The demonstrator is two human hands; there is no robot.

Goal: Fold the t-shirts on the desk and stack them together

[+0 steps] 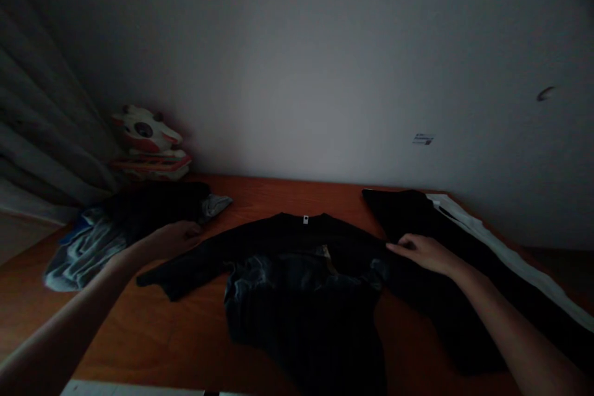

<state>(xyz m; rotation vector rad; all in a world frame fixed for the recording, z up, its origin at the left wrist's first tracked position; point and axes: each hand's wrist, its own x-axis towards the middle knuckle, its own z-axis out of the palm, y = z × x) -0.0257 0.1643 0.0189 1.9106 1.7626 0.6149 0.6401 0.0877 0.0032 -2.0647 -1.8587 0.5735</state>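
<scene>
Both arms reach forward over a reddish-brown wooden surface [278, 198] in a dim room, one to each shoulder of a black long-sleeved shirt [301, 260] spread out in the middle. The left hand [174, 238] rests palm down at the top of the shirt's left sleeve, fingers loosely curled; whether it pinches the cloth cannot be told in the low light. The right hand [424, 252] lies flat and open, fingertips touching the shirt's right shoulder. The shirt lies collar away from the person, a small white tag at the neck, its lower half rumpled and folded up with a greyish print showing. A heap of dark and blue-grey clothes [125, 229] sits at left, near a red-and-white soft toy [148, 142] against the wall; black trousers with a white stripe [464, 229] lie at right.
</scene>
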